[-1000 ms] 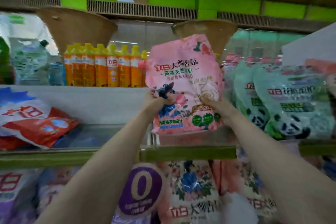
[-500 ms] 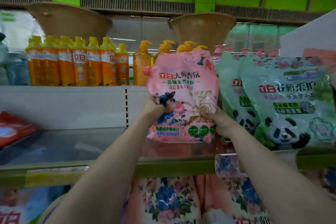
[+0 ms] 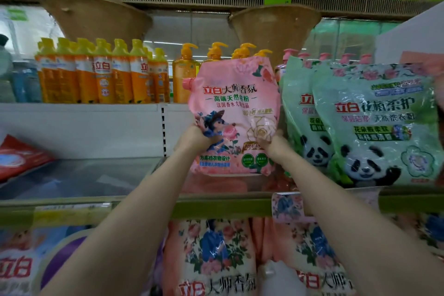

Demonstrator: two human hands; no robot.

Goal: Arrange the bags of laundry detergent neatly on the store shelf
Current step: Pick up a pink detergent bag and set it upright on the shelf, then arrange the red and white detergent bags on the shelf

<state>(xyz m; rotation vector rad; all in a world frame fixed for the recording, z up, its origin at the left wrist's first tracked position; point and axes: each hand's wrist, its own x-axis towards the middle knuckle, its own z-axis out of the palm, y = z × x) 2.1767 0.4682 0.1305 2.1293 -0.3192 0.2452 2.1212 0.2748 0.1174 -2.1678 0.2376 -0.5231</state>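
A pink detergent bag with a rose print stands upright on the metal shelf, its base touching or just above the surface. My left hand grips its lower left side and my right hand grips its lower right side. Directly to its right stand two green panda detergent bags, upright and overlapping, the nearer one in front.
A red bag lies flat at the shelf's far left, with bare shelf between it and the pink bag. Orange bottles and pump bottles line the shelf above. Floral bags fill the shelf below.
Both hands have carried the pink bag down and to the right, from held up in the air to standing next to the green panda bags. The view has shifted right.
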